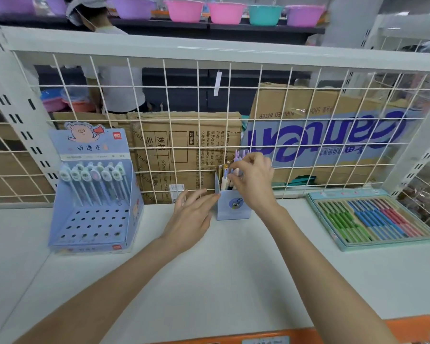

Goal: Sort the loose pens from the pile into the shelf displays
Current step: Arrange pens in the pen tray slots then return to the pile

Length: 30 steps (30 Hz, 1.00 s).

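The white shelf [209,281] ran wide and bare across the near half of the view, ending at an orange front strip [407,326] at 6 o'clock and at a white wire grid panel [233,115] along its back edge at 12 o'clock; both forearms reached over that open stretch. At centre, close against the grid, stood a small pale-blue pen cup [232,207] with a handful of pens [224,178] upright in it, their tops showing above the rim. The right hand [252,182] hovered over the cup's mouth, fingers curled, its grip pinching the tops of the pens there; exactly which pen it held could not be made out. The left hand [191,214] lay just at 9 o'clock of the cup, fingers straight and relaxed, fingertips touching or nearly touching the cup's left edge, holding nothing. Well apart at 9 o'clock sat a blue tiered pen display box [94,219], its back rows filled with animal-capped pens [94,180], its front rows of holes vacant. Well apart at 3 o'clock lay a flat teal tray [343,244] packed with green, blue and red pens [368,219] lying side by side. Behind the grid stood cardboard cartons [308,135].
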Available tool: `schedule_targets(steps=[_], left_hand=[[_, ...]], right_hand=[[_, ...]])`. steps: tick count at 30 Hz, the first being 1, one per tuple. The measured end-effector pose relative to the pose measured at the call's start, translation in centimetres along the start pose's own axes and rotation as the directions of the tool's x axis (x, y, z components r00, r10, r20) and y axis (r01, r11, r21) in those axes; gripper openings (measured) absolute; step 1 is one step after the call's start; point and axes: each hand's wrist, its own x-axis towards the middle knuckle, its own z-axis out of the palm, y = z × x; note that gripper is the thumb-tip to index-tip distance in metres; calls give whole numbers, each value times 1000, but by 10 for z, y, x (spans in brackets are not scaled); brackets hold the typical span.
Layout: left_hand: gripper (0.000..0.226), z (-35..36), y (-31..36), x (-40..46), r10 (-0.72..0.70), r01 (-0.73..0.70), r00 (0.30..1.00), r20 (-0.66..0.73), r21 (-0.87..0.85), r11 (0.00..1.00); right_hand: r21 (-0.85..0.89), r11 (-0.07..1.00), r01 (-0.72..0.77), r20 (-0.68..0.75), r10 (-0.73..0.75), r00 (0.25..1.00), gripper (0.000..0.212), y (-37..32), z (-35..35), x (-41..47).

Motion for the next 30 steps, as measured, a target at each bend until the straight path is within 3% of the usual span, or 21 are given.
schedule_targets(steps=[4,6,10,13,16,19,23,26,30], left_hand=[[47,-12,-3,-14,-111,110,994,-12,-42,993],[48,-22,-7,-26,-155,154,987,-33,-37,987],[47,-49,-24,-61,-323,322,945,-55,-37,946],[45,-77,-40,-103,-463,471,878,-119,55,880],[46,-108,-55,-161,-565,588,809,-164,246,771],[49,-141,-61,-221,-705,708,684,-189,405,578],[57,-181,-70,-289,-855,823,472,-214,455,340],[56,-205,-76,-329,-868,861,423,-258,414,297],[54,-239,-91,-367,-892,918,332,-307,323,230]], right_hand=[[283,958,51,-367,59,928,28,-12,0,-22],[364,927,85,-386,67,920,25,-23,5,-36],[383,905,187,-158,-136,978,29,-58,34,-59],[353,899,258,41,-290,956,38,-96,60,-74],[299,908,293,374,-394,840,56,-144,77,-91],[220,881,418,559,-465,687,63,-192,96,-113],[287,813,506,630,-559,539,66,-257,120,-144],[356,749,559,608,-640,470,67,-301,136,-160],[392,717,577,597,-675,434,68,-361,161,-174]])
